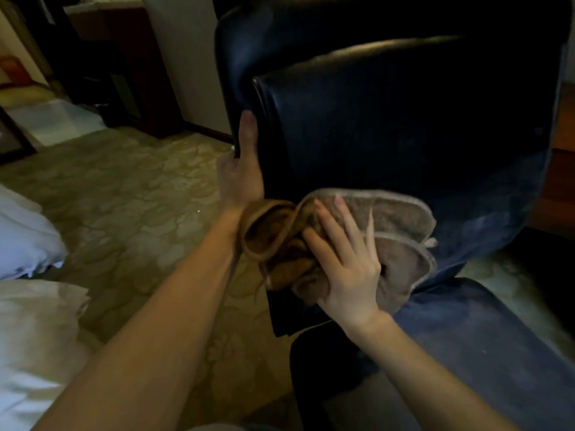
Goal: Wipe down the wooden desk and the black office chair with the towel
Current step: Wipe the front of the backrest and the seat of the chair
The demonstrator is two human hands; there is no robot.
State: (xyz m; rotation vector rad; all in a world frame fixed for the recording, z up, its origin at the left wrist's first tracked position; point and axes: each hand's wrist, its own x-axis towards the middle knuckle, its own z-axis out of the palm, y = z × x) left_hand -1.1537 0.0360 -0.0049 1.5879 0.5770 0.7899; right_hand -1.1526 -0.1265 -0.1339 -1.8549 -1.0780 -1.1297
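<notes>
The black office chair (404, 119) fills the upper right, its leather backrest facing me and its seat (466, 337) below. A bunched brown towel (395, 225) lies against the lower backrest. My right hand (342, 259) presses the towel onto the chair with fingers spread and mostly straight. My left hand (241, 169) grips the left edge of the backrest, thumb along the front face and fingers hidden behind it. A loop of the towel hangs over my left wrist. The wooden desk is hardly visible; a strip of wood (564, 169) shows at the far right.
Patterned carpet (130, 194) covers the floor to the left. White bedding (28, 244) sits at the left edge. Dark wooden furniture (124, 66) and a pale wall (193, 63) stand at the back left.
</notes>
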